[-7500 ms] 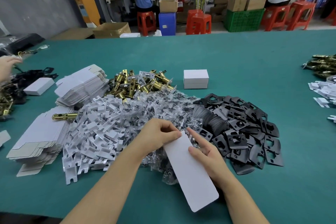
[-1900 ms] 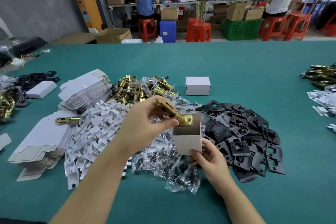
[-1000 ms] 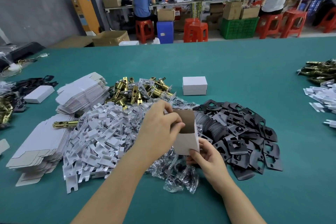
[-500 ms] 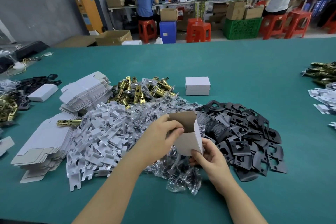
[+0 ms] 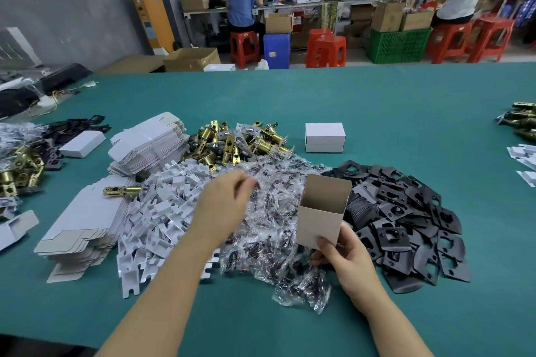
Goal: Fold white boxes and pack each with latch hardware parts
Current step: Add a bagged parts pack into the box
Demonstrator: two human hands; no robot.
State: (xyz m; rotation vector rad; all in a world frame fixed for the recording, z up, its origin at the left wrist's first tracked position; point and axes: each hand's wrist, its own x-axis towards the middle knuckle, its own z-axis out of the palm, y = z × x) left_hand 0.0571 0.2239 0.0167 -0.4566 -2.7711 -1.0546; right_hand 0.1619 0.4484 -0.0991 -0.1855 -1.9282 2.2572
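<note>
Left hand (image 5: pixel 224 206) fingertips motion-blurred; open box (image 5: pixel 320 219) contents hidden by its walls.

Both forearms are bare, with no sleeves visible.

Ahead of you the heaps ran edge to edge: white clips (image 5: pixel 162 211), bagged screws (image 5: pixel 272 229) and black plates (image 5: pixel 406 220), with brass latches (image 5: pixel 232 145) and a closed box (image 5: pixel 324 138) behind. Bare tabletop (image 5: pixel 377 101) lay beyond them, and a strip remained nearest you.
</note>
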